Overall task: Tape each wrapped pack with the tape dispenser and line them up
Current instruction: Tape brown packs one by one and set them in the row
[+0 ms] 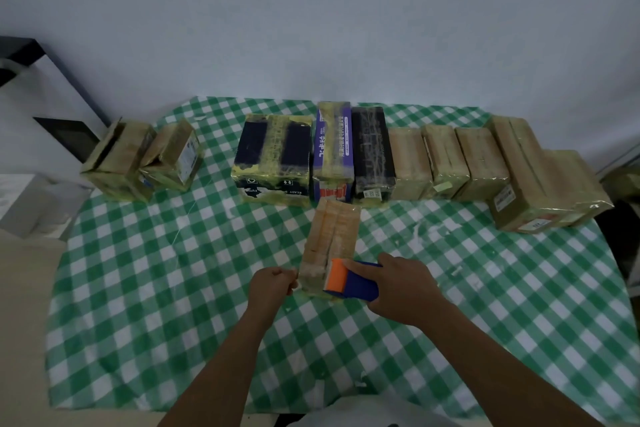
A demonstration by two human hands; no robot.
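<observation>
A tan wrapped pack (330,239) lies lengthwise in the middle of the green checked tablecloth (173,288). My right hand (401,288) grips a blue and orange tape dispenser (349,281) set against the pack's near right end. My left hand (273,284) is curled at the pack's near left corner, fingers pinched close to it; whether it holds tape or the pack's edge is unclear. Behind, a row of taped packs runs along the back of the table, from a dark box (273,159) to several tan ones (481,163).
Two more taped boxes (119,159) (173,156) stand apart at the back left. A large tan pack (540,177) ends the row at the right table edge. A white box (24,201) sits off the table to the left. A wall rises behind.
</observation>
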